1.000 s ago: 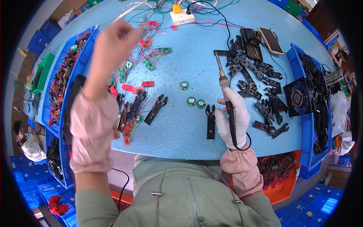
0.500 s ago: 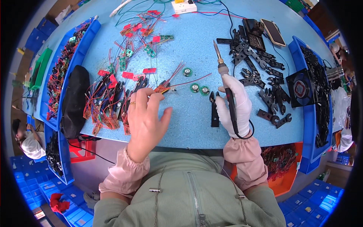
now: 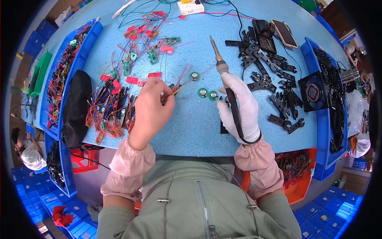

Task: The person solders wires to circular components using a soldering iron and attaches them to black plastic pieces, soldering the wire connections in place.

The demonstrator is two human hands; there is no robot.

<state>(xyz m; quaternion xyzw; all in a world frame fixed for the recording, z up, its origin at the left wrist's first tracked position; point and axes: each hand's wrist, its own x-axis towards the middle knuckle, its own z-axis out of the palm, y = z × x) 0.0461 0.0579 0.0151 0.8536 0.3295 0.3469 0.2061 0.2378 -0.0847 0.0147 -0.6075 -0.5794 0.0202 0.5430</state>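
Observation:
My gloved right hand (image 3: 242, 105) grips a soldering iron (image 3: 231, 101), its bare metal tip slanting up and left over the table. Partly under that hand lies a black plastic piece (image 3: 223, 128). Just left of it sit small round green parts with silver centres (image 3: 203, 93), and another round part (image 3: 194, 76) is farther back. My bare left hand (image 3: 154, 104) is closed, fingertips pinched on a bundle of thin wires (image 3: 177, 86) that sticks out to the right, blurred. Beside it spreads a pile of wired assemblies (image 3: 109, 105) with red tabs; the fingers hide part of it.
Green circuit boards (image 3: 151, 57) with wires lie farther back. Black wrench-shaped pieces (image 3: 278, 101) are heaped at right, near a phone (image 3: 284, 33) and a fan (image 3: 314, 92). Blue bins (image 3: 95, 34) flank the table. A black pouch (image 3: 76, 109) and white power strip (image 3: 191, 8) are there too.
My left hand has gone from spread fingers to a pinch on the wires, moving slightly up. The soldering iron in my right hand has shifted left and a little upward.

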